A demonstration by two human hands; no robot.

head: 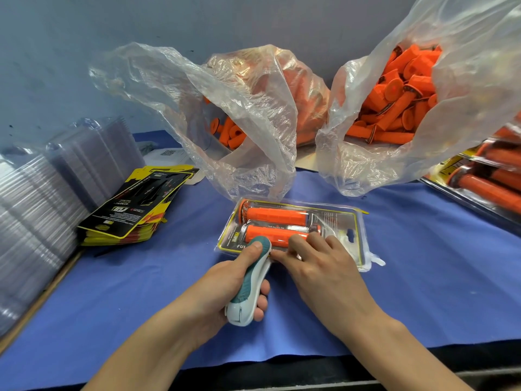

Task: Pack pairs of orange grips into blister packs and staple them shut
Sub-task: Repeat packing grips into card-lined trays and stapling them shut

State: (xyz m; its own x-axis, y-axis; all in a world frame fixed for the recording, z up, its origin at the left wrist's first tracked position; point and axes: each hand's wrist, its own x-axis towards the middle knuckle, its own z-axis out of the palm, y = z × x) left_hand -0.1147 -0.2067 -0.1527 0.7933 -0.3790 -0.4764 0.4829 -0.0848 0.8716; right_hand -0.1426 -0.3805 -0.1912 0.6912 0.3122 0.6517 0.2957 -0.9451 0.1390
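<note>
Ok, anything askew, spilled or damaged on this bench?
Only the stack of printed cards at left, fanned out, not squared. The blister pack lies flat, both orange grips seated; left hand grips the stapler, right hand presses the pack.

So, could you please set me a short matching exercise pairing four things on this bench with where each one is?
Things: 1 stapler; 2 blister pack; 3 printed cards; 4 loose grips.
Places: A in the clear bags at the back; B gripped in the left hand; C stacked left of the blister pack; D pressed under the right hand.
Pairs: 1-B; 2-D; 3-C; 4-A.
</note>
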